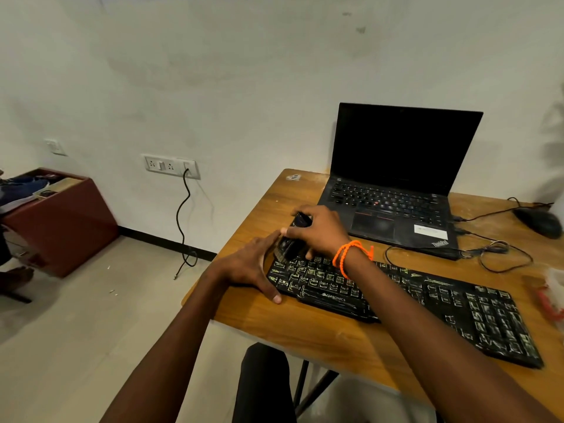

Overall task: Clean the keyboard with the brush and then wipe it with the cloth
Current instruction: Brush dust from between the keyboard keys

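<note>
A black keyboard (427, 303) with dusty, pale-smeared keys lies slanted across the wooden table (305, 331). My right hand (320, 230), with an orange cord round the wrist, grips a black brush (287, 245) whose bristles touch the keyboard's far left corner. My left hand (253, 267) rests flat against the keyboard's left end, fingers straight, thumb along the front edge. A pale cloth (555, 285) shows partly at the table's right edge.
An open black laptop (393, 190) stands behind the keyboard. A black mouse (540, 222) and loose cables (494, 254) lie at the right. A cable (183, 221) hangs from a wall socket. A brown cabinet (61, 221) stands at the left on the floor.
</note>
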